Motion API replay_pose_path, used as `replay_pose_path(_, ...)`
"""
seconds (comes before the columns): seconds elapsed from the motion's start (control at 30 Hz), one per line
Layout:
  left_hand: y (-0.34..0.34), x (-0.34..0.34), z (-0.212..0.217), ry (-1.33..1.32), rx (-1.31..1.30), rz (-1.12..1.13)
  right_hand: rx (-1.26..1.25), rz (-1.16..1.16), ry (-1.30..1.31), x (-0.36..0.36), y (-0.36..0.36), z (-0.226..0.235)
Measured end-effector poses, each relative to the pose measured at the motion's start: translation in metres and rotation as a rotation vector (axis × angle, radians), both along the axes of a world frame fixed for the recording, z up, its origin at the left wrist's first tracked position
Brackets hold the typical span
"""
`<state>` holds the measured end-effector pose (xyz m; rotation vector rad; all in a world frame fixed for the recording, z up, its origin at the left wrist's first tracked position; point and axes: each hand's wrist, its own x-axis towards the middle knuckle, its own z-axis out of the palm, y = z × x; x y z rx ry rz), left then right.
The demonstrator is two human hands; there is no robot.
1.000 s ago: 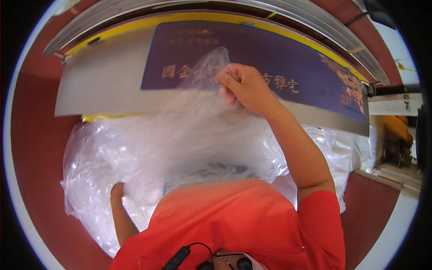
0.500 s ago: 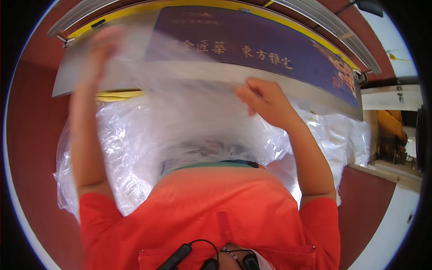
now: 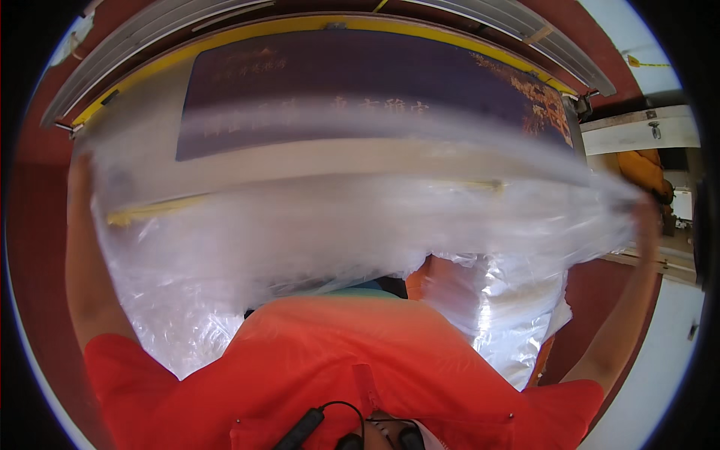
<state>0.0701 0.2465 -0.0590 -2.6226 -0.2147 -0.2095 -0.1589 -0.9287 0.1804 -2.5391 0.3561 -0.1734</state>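
A clear plastic sheet (image 3: 337,217) spans the space in front of me, stretched wide between my hands and smeared by motion. My left hand (image 3: 84,169), at the far left, is closed on one end of it, though its fingers are blurred. Out at the far right, my right hand (image 3: 646,214) grips the other end, also blurred. Through the film I see a dark purple mat (image 3: 360,67) with gold lettering and a floral pattern, lying on a pale grey work surface (image 3: 146,112).
A yellow strip (image 3: 157,208) runs along the near side of the grey surface. Beyond the mat are a yellow edge (image 3: 247,34) and metal rails (image 3: 517,22). More crumpled clear plastic (image 3: 517,300) hangs near my body. On the right stands a white cabinet (image 3: 637,135) beside an orange-yellow item (image 3: 641,174).
My hands have spread far apart, the left outward and down, the right outward to the right. The plastic sheet, bunched between them before, now stretches wide across the mat.
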Motion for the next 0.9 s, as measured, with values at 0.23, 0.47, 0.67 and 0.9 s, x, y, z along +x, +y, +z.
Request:
replay_pose_path(0.23, -0.247, 0.057, 0.037, -0.262, -0.459, -0.094, -1.047, 0.657, -0.61, 0.1, 0.248, -0.052)
replay_pose_path(0.47, -0.215, 0.032, 0.047, -0.111, -0.453, 0.037, -0.8, -0.237, 0.201, 0.086, 0.001, -0.215)
replay_pose_path(0.67, -0.318, -0.065, 0.126, 0.534, -0.215, -0.624, -0.478, -0.086, -0.073, 0.074, -0.02, -0.214)
replay_pose_path(0.9, -0.218, -0.1, 0.125, 0.639, 0.125, -0.168, -1.094, 0.292, -0.157, 0.065, -0.09, -0.232)
